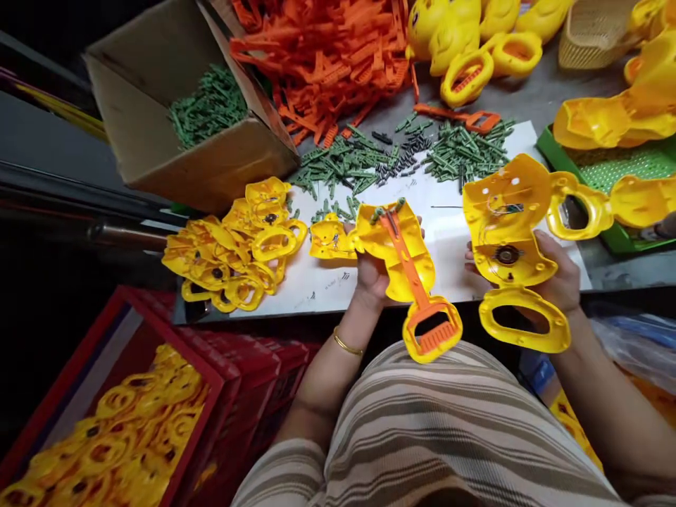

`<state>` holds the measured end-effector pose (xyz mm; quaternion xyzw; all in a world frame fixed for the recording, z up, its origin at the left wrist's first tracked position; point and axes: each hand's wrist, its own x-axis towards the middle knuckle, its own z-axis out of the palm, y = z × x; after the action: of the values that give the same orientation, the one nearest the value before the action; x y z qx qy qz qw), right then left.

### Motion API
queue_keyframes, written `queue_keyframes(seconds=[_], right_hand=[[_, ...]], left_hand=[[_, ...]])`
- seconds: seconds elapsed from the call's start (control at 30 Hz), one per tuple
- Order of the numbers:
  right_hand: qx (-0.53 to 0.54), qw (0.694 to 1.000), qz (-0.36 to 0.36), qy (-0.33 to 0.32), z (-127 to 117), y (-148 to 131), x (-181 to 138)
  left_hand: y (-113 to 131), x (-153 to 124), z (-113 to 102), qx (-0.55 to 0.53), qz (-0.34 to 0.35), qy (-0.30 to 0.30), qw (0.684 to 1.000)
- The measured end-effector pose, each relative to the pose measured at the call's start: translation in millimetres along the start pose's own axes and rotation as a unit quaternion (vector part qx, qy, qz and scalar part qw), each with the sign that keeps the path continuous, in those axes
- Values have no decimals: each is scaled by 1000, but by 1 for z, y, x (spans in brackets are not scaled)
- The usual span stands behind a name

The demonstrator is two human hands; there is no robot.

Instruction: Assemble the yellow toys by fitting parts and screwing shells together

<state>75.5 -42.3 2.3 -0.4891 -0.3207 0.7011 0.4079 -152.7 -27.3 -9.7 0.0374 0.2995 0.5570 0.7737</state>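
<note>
My left hand [374, 276] is closed around a yellow plastic toy half-shell [406, 253], its hollow side up. Along that shell lies an orange toothed lever [405, 257], its toothed end inside the ring handle, and small green pegs sit at its upper end. In my right hand [560, 271] is a matching half-shell [483, 243] with wires and a round speaker [507, 255] inside, its ring handle pointing down. The two halves are held apart, side by side. Most of my fingers are hidden behind the shells.
Yellow half-shells [237, 246] are piled left on white paper. Green pegs [465, 151] and orange levers [338, 56] lie behind. A cardboard box [211, 169] stands back left, a green basket [623, 165] right, and a red crate [211, 415] of shells lower left.
</note>
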Motion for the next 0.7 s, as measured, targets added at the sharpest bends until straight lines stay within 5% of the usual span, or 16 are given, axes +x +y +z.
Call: queue_keyframes(seconds=[0.2, 0.43, 0.7], right_hand=[[-147, 982, -120, -5, 8, -11, -2], [-382, 891, -245, 31, 28, 1, 0], [-514, 799, -308, 55, 48, 8, 4]], left_hand=[[-25, 8, -8, -15, -35, -12, 999], [-25, 17, -4, -75, 67, 32, 994], [-31, 19, 3, -100, -3, 58, 993]])
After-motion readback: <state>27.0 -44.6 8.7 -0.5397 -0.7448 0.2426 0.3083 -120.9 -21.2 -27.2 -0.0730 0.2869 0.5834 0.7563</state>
